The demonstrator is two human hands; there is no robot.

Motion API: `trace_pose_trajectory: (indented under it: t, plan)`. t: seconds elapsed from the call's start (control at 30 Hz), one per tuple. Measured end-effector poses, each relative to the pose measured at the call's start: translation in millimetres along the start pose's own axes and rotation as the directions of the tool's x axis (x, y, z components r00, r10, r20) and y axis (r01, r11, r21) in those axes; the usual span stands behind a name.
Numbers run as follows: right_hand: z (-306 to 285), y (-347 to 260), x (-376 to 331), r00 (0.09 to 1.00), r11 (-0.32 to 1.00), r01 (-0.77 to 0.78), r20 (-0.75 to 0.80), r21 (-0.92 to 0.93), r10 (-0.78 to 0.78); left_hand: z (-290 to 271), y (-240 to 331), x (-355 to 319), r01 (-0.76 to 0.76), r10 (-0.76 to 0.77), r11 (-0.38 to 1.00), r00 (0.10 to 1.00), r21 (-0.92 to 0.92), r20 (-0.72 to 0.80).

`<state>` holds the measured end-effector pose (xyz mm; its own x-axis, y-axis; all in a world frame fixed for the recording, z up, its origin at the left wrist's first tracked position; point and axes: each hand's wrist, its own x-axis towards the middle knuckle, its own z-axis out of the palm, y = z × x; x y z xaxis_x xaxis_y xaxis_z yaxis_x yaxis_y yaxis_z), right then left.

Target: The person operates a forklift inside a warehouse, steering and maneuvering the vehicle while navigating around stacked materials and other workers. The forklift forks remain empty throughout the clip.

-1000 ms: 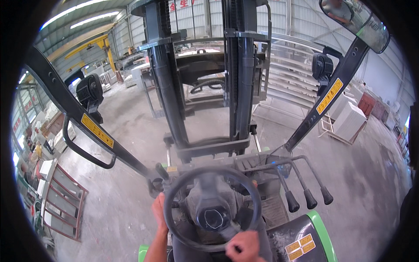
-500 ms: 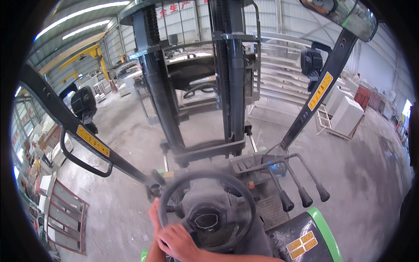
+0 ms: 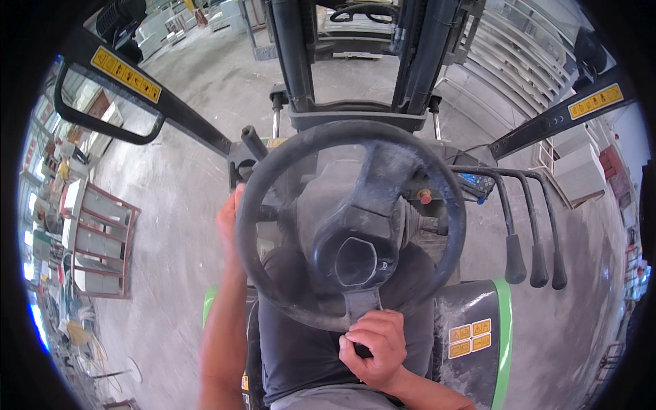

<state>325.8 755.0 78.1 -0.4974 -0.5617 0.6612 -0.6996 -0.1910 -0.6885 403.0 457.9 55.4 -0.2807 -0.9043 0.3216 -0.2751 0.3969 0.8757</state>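
Note:
The black steering wheel (image 3: 454,239), dusty on its spoke, fills the middle of the view. My right hand (image 3: 379,348) is closed at the bottom of its rim, around a small black knob that shows between thumb and fingers. At the left side of the rim is my left hand (image 3: 231,222), upright and partly behind the wheel. Its fingers are mostly hidden, so I cannot tell what they hold. A short dark stalk (image 3: 266,214) sticks out from the steering column near that hand. My legs in dark trousers show below and through the wheel.
Three black levers (image 3: 516,260) stand right of the wheel. A red button (image 3: 425,197) sits by the column. Ahead rises the dark lift mast (image 3: 290,55). A grab handle (image 3: 102,130) is on the left pillar. Framed slabs (image 3: 102,239) stand left; white blocks (image 3: 577,171) stand right.
The view has tilted down, bringing the wheel closer. The wheel has turned, and my right hand has gone from its left side to its bottom. My left hand stays at the left.

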Motion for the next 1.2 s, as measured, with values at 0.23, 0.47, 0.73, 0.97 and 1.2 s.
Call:
trace_pose_trajectory:
  t: [0.23,0.47,0.73,0.97,1.2]
  plan:
    - [25.8,10.0,-8.8,0.999,1.000,0.003,0.032,-0.012,-0.002,3.4,-16.6,8.9,0.031,-0.032,0.999,0.999,0.016,0.029]
    - [83.7,-32.9,45.2,0.988,0.995,0.093,0.123,0.039,-0.097,-5.1,-4.6,16.7,-0.096,0.099,0.993,0.994,-0.074,0.039]
    - [90.6,-50.6,58.9,0.994,0.996,0.082,0.075,0.032,-0.084,-19.2,-15.7,-39.1,-0.018,0.018,1.000,0.999,0.003,-0.030]
    - [83.1,-72.0,61.1,0.992,0.990,0.125,-0.021,0.067,-0.124,-19.6,-21.0,-50.5,0.277,-0.277,0.961,0.961,-0.006,-0.005]
    - [83.3,-73.2,63.1,0.991,0.989,0.132,-0.030,0.070,-0.130,-16.6,-21.5,-57.5,0.276,-0.286,0.951,0.957,-0.141,-0.055]
